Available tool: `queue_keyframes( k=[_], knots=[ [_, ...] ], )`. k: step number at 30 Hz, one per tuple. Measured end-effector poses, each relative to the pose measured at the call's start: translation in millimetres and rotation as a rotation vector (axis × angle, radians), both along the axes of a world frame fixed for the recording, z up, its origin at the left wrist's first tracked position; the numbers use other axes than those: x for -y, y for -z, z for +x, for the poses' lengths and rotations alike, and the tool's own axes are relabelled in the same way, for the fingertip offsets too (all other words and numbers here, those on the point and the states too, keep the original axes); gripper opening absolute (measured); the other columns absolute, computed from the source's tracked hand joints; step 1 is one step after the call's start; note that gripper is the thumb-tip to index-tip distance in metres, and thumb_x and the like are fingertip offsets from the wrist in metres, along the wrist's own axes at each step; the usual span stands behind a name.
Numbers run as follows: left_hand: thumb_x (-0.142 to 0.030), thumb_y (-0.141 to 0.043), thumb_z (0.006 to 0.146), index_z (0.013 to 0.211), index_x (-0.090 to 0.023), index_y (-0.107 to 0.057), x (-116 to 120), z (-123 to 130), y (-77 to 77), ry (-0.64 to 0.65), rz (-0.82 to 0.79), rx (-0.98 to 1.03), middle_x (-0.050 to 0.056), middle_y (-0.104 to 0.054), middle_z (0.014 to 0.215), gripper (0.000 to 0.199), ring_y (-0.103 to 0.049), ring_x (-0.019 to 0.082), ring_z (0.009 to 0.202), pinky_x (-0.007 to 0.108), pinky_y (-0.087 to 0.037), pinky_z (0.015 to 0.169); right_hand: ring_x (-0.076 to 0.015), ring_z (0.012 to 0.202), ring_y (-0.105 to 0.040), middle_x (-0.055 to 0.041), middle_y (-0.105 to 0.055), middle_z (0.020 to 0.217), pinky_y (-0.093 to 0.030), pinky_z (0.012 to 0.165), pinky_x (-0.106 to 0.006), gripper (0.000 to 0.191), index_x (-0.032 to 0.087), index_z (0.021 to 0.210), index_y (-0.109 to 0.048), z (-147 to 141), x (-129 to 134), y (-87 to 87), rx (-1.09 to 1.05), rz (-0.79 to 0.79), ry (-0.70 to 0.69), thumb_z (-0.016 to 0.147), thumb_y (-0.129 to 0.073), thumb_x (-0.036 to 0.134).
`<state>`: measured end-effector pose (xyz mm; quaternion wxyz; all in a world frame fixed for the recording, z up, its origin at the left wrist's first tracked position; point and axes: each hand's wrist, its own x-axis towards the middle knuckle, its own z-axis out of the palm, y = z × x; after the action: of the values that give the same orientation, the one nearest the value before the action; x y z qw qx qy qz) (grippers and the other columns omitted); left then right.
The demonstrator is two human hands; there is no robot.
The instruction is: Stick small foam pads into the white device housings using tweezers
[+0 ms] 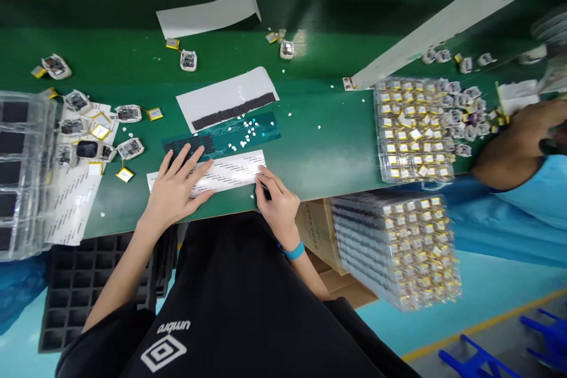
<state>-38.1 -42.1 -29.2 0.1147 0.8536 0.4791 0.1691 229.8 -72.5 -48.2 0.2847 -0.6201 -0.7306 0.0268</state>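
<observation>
My left hand (177, 183) lies flat with its fingers spread over the left part of a white printed strip of paper (237, 170). Its fingertips reach a teal sheet (266, 130) that carries black strips on its left part and small white bits on its right. At the strip's right end, the fingers of my right hand (278, 204) are pinched together; what sits between them is too small to make out. Just beyond the teal sheet is a white backing sheet (221, 97) with a row of narrow black strips along its near edge.
Small white device housings (128, 113) with yellow-edged batteries lie at the left beside a clear tray (26, 177). Battery-filled trays (414, 130) stand at the right, below a slanted white post (425, 26). A co-worker's arm (509, 147) is farther right.
</observation>
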Motion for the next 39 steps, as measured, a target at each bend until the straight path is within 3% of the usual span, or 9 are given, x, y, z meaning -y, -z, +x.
queue_keyframes(
  k=[6,16,19,22,25,28,33,36,39],
  knots=[
    [-0.05,-0.061,0.104,0.162,-0.032,-0.049,-2,-2,-1.1,0.074,-0.04,0.056,0.008,-0.05,0.166,0.062,-0.04,0.041,0.159,0.066,-0.028,0.131,-0.0171,0.089,-0.083,-0.0015,-0.081,0.126,-0.06,0.061,-0.025,0.02,0.024,0.107,-0.077,0,10,-0.4,0.0,0.013,-0.001,0.103,-0.058,0.018],
    [-0.044,-0.057,0.107,0.143,-0.021,-0.065,-4,13,0.7,0.088,0.021,0.075,0.012,-0.057,0.161,0.044,-0.048,0.04,0.154,0.067,-0.032,0.129,-0.0179,0.087,-0.084,-0.0038,-0.083,0.118,-0.06,0.064,-0.025,0.017,0.022,0.109,-0.076,0,10,7.5,-0.019,0.149,0.011,0.101,-0.062,0.015],
    [-0.032,-0.047,0.111,0.134,-0.02,-0.069,-38,6,-5.1,0.013,0.043,0.107,0.011,-0.067,0.151,0.035,-0.059,0.033,0.144,0.06,-0.041,0.125,-0.0194,0.089,-0.084,-0.0065,-0.084,0.116,-0.062,0.066,-0.025,0.017,0.021,0.112,-0.076,-1,9,11.9,-0.043,0.215,0.015,0.101,-0.064,0.015],
    [-0.02,-0.041,0.11,0.133,-0.016,-0.069,-114,-12,-15.5,-0.101,0.081,0.087,0.013,-0.07,0.144,0.037,-0.062,0.032,0.137,0.058,-0.049,0.118,-0.0198,0.091,-0.084,-0.0069,-0.084,0.115,-0.064,0.068,-0.025,0.024,0.023,0.117,-0.075,-1,8,17.5,-0.074,0.271,0.001,0.101,-0.062,0.012],
    [-0.03,-0.06,0.107,0.136,-0.013,-0.066,-197,-32,-25.7,-0.19,0.072,0.05,0.014,-0.066,0.143,0.033,-0.062,0.034,0.132,0.059,-0.052,0.113,-0.0198,0.09,-0.084,-0.0072,-0.084,0.112,-0.065,0.071,-0.023,0.035,0.024,0.124,-0.074,2,6,23.2,-0.109,0.357,-0.032,0.099,-0.058,0.006],
    [-0.04,-0.07,0.103,0.137,-0.015,-0.064,-249,-45,-28.9,-0.189,-0.004,0.022,0.013,-0.065,0.138,0.043,-0.069,0.029,0.117,0.05,-0.061,0.1,-0.02,0.089,-0.084,-0.007,-0.085,0.11,-0.066,0.072,-0.023,0.044,0.026,0.133,-0.072,4,4,26.0,-0.137,0.411,-0.064,0.098,-0.057,0.005],
    [-0.038,-0.069,0.104,0.137,-0.015,-0.064,-264,-54,-23.5,-0.212,-0.083,0.048,0.013,-0.065,0.137,0.041,-0.069,0.028,0.117,0.049,-0.061,0.099,-0.0201,0.084,-0.084,-0.0061,-0.085,0.104,-0.066,0.066,-0.023,0.05,0.027,0.139,-0.07,6,-1,21.4,-0.168,0.462,-0.098,0.097,-0.058,0.002],
    [-0.038,-0.07,0.103,0.133,-0.016,-0.066,-255,-59,-21.0,-0.288,-0.091,0.135,0.012,-0.067,0.134,0.038,-0.068,0.028,0.117,0.05,-0.061,0.099,-0.0211,0.082,-0.084,-0.0056,-0.085,0.101,-0.066,0.066,-0.025,0.052,0.028,0.143,-0.066,7,-8,13.2,-0.197,0.5,-0.117,0.098,-0.058,0.003],
    [-0.044,-0.07,0.102,0.113,-0.012,-0.069,-232,-56,-18.4,-0.346,-0.1,0.263,0.013,-0.073,0.118,0.033,-0.071,0.025,0.108,0.049,-0.06,0.102,-0.0202,0.08,-0.084,-0.0048,-0.085,0.098,-0.066,0.067,-0.025,0.05,0.029,0.143,-0.066,3,-21,0.5,-0.236,0.516,-0.151,0.099,-0.059,0.006]
  ],
)
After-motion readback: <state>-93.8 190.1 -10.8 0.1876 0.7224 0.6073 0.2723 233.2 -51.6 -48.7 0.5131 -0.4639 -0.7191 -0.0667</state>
